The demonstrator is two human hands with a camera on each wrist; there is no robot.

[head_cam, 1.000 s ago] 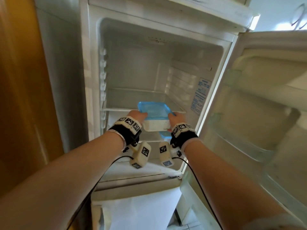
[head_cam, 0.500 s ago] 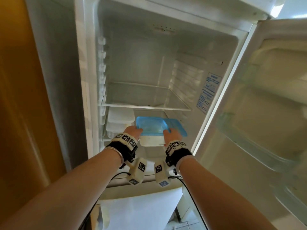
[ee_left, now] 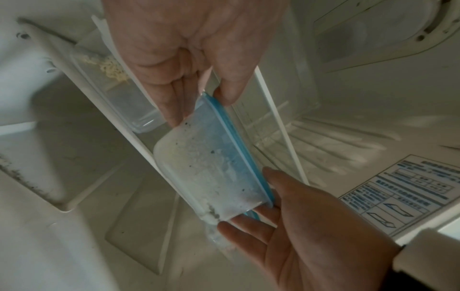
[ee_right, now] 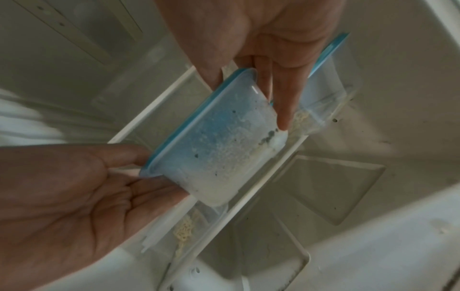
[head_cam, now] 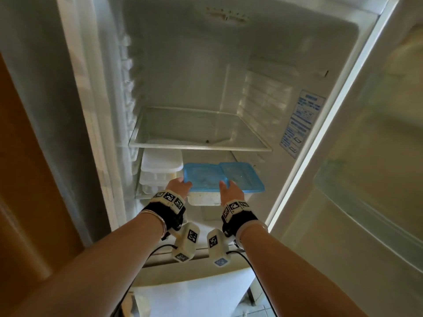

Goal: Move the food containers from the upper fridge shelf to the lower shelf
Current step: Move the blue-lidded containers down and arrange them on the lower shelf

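Observation:
A clear food container with a blue lid (head_cam: 204, 177) is at the front of the lower fridge shelf (head_cam: 143, 197), its base at the shelf's front edge. My left hand (head_cam: 178, 185) pinches its left end and my right hand (head_cam: 230, 191) its right end, thumbs on the lid. In the left wrist view my left hand (ee_left: 200, 109) has its fingers down the side of the container (ee_left: 211, 167). The right wrist view shows my right hand (ee_right: 247, 102) doing the same on the container (ee_right: 219, 149). The upper glass shelf (head_cam: 199, 147) holds nothing.
A second blue-lidded container (head_cam: 243, 177) sits just right of the held one. White-lidded containers (head_cam: 161, 164) are stacked at the shelf's left. The open fridge door (head_cam: 366, 168) with its bins stands at the right, and a wooden panel (head_cam: 27, 179) at the left.
Both hands have carried the blue-lidded container down from the upper shelf's level to the lower shelf, beside the other blue-lidded one. The head view has tilted up.

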